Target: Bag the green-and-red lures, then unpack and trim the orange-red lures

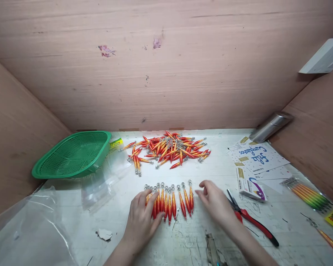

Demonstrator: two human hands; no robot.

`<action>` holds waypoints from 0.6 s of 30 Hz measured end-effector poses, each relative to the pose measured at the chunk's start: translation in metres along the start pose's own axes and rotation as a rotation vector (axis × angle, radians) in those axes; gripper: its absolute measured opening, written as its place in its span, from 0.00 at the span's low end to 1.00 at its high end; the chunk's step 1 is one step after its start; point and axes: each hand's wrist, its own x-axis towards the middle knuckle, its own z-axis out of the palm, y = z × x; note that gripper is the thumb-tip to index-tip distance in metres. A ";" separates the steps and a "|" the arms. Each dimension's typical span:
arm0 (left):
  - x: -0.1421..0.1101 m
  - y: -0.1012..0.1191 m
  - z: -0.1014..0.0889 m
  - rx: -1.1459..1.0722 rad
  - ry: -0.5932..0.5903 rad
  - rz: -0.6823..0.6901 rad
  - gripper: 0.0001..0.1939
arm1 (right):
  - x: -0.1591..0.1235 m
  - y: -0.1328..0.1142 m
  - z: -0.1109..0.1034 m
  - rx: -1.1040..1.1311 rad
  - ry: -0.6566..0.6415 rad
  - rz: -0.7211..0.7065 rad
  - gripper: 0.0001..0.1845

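A row of red and orange fishing lures [170,203] lies side by side on the table, their metal hook crowns pointing away from me. My left hand [143,214] rests over the left end of this row, fingers spread, partly covering several lures. Just right of the row, my right hand [212,197] hovers with finger and thumb apart and nothing visible between them. A small gap splits off three lures [186,201] at the right end. Farther back lies a loose heap of the same lures [169,147].
Left: a green plastic basket [72,155] and clear plastic bags [97,188]. Right: red-handled pliers [255,221], a small box [251,186], printed cards [262,159], a packaged lure set [313,195], a single lure [329,240] and a metal flask [272,125]. Panels enclose the table.
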 end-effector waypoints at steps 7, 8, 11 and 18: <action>0.130 0.030 0.024 -0.003 -0.337 -0.153 0.09 | 0.108 -0.015 -0.026 -0.166 0.019 -0.118 0.04; 0.146 0.038 0.035 0.016 -0.352 -0.185 0.08 | 0.117 -0.021 -0.022 -0.185 0.007 -0.127 0.04; 0.176 0.058 0.068 0.095 -0.397 -0.314 0.13 | 0.133 -0.031 -0.007 -0.228 -0.018 -0.111 0.06; 0.192 0.061 0.092 0.152 -0.479 -0.457 0.13 | 0.133 -0.010 0.000 -0.169 0.014 -0.086 0.09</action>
